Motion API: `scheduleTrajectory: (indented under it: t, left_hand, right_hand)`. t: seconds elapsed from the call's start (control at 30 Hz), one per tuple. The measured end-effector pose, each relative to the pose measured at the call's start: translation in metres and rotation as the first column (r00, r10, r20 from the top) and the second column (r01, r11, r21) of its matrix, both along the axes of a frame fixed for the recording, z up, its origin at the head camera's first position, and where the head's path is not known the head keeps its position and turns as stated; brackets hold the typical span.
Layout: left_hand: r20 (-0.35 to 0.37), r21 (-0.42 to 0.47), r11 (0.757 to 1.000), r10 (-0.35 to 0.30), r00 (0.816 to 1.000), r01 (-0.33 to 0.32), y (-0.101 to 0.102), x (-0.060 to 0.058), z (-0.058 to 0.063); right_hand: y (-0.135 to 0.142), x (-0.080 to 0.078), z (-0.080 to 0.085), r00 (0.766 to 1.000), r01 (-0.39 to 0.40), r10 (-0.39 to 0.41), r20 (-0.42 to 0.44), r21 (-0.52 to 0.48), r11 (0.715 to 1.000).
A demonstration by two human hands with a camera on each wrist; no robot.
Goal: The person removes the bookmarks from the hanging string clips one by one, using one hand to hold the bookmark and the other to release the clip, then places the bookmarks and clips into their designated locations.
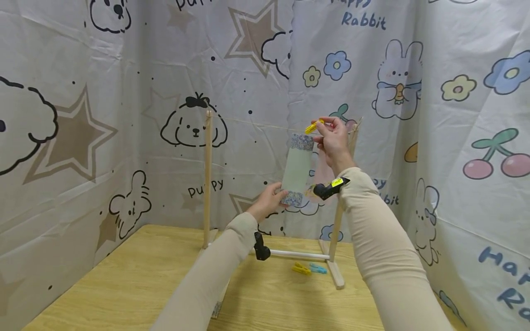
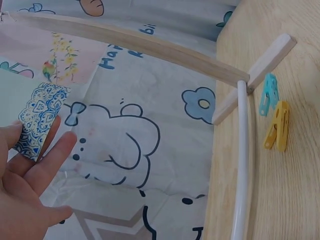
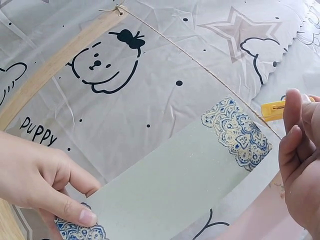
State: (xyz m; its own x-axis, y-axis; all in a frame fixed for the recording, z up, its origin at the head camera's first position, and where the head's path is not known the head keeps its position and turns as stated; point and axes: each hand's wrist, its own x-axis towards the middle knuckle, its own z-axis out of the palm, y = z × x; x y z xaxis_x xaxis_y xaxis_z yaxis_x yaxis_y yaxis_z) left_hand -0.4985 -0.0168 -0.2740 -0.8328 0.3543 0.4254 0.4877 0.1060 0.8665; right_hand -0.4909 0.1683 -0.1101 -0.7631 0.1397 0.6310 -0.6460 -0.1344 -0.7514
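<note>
A pale green card (image 1: 297,168) with blue patterned ends stands upright just below a thin string (image 1: 252,123). My left hand (image 1: 268,201) pinches its lower patterned end between thumb and fingers; the left wrist view shows this grip on the blue pattern (image 2: 42,117). Up at the string, my right hand (image 1: 334,141) holds a yellow clothespin (image 3: 272,111) by thumb and fingers. That clothespin is beside the string, near the card's top end (image 3: 240,132). Behind the right hand hangs a pink card (image 2: 75,57) with yellow flowers and a bird, partly hidden.
The string runs between two wooden posts (image 1: 207,184), joined low by a white rod (image 1: 298,254). On the wooden table (image 1: 136,276) lie another yellow clothespin (image 1: 301,268) and a blue one (image 1: 318,268). A patterned item (image 1: 217,309) shows partly beside the left sleeve. Printed curtains surround the table.
</note>
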Motion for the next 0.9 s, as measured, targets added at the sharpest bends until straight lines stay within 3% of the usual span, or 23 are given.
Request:
scheduleTrajectory:
  t: [0.23,0.57,0.9]
  left_hand:
    - [0.018,0.015,0.999,-0.029,0.999,0.028,-0.002,0.0011,-0.0027]
    - [0.023,0.008,1.0,-0.017,1.0,0.016,-0.004,0.0004,-0.0001]
    - [0.022,0.048,0.999,-0.006,1.0,0.005,-0.0086,-0.0043,-0.0047]
  right_hand:
    - [0.0022,-0.0007,-0.0035,1.0,-0.004,0.004,0.012,0.024,1.0]
    - [0.0052,0.0015,-0.0052,0.992,-0.081,0.081,0.094,0.004,0.997]
    - [0.0094,0.0076,-0.0087,0.986,-0.15,0.149,0.071,-0.004,0.989]
